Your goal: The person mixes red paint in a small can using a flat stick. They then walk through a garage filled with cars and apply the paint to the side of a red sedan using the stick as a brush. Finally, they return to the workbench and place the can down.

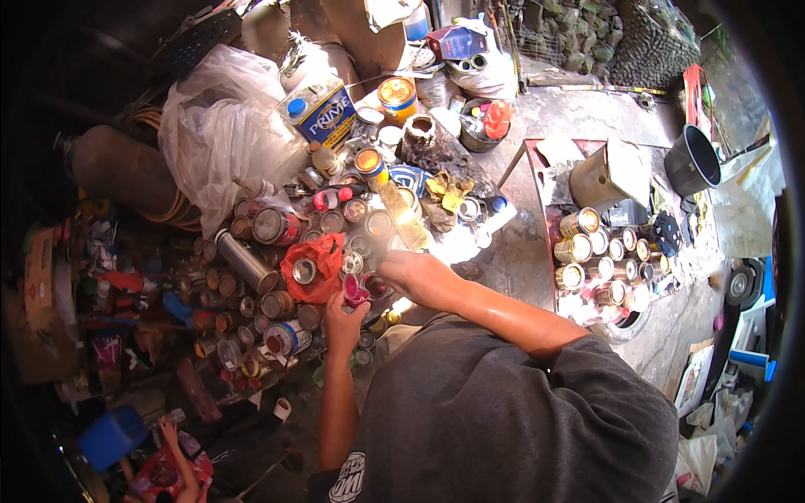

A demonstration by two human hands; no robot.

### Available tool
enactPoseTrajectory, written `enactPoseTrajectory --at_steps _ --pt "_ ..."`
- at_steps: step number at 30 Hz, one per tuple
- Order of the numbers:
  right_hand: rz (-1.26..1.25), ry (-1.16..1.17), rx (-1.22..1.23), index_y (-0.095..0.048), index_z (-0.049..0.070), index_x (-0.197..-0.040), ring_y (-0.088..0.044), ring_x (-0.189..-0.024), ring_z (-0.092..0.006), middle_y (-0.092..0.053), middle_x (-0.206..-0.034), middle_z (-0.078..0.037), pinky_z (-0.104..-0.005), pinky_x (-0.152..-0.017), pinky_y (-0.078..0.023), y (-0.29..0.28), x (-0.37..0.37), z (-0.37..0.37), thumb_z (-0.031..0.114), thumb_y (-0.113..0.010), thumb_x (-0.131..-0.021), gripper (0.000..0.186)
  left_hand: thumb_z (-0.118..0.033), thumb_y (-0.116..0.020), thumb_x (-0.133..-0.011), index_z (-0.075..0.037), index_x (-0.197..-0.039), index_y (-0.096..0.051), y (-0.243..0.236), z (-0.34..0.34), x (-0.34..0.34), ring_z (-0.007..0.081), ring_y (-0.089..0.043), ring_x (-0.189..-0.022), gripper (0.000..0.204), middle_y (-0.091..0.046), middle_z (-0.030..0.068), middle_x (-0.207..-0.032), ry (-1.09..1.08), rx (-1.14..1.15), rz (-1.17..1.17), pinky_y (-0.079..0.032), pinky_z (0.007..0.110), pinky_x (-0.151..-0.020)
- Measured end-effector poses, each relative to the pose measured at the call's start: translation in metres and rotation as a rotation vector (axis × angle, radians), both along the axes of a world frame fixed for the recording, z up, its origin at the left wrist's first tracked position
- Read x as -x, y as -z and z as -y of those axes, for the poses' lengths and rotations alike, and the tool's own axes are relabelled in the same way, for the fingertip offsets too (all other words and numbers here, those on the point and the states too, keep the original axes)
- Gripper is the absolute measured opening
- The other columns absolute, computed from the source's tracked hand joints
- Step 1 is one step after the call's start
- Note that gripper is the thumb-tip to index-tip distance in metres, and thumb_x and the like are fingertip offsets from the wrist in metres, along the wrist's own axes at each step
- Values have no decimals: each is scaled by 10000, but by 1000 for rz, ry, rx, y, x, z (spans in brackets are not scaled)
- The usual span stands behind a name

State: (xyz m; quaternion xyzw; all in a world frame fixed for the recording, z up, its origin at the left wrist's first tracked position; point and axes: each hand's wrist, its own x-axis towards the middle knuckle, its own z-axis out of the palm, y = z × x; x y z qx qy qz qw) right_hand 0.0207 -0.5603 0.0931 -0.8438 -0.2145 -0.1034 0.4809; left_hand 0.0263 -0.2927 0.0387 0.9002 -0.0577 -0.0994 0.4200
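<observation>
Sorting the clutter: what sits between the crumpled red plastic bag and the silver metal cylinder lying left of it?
In the head view, nothing separate: crumpled red plastic bag nearly meets silver metal cylinder.

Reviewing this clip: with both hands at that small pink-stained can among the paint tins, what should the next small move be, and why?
Probably steady the small can with the left hand and lift the right hand slowly. The can looks open, with pink paint inside, and open tins crowd close around it, so a quick move could tip or spill it.

Small tin (355,290) magenta inside, red plastic bag (320,261) beside it. Person's shirt (495,411) dark grey. White plastic bag (220,126) at upper left; blue-yellow box (323,111); blue tub (111,436) at lower left; orange-lidded tin (397,94).
</observation>
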Motion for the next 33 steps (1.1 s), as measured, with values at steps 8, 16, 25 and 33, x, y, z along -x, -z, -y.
enactPoseTrajectory --at_steps 8,16,25,33 --pt "-5 1 27 -649 74 -1036 -684 -912 -375 -622 -978 -138 -478 -747 -559 -1 0 -1 150 -724 -950 137 -193 -831 -824 -21 -1058 -747 7 -5 0 342 -676 -1008 303 -700 146 -1038 10 -23 19 -512 436 -917" --pt "-4 -10 16 -644 67 -1031 -686 -913 -373 -622 -977 -145 -476 -751 -561 -2 2 -1 143 -719 -951 133 -178 -833 -823 -8 -1046 -739 4 -4 0 342 -677 -999 295 -695 145 -1032 15 -27 27 -516 439 -899" --pt "-35 -6 56 -648 65 -1048 -685 -925 -375 -628 -989 -146 -479 -763 -562 5 3 -2 145 -724 -949 149 -168 -842 -818 3 -1129 -741 8 -7 0 351 -675 -1058 369 -700 158 -1103 28 -34 21 -521 435 -940" --pt "-22 -11 49 -654 67 -1062 -687 -928 -372 -631 -995 -145 -475 -764 -564 5 4 -3 144 -726 -949 155 -125 -858 -798 12 -1163 -741 8 -5 2 285 -701 -1012 406 -723 135 -1082 34 -43 93 -535 392 -923"
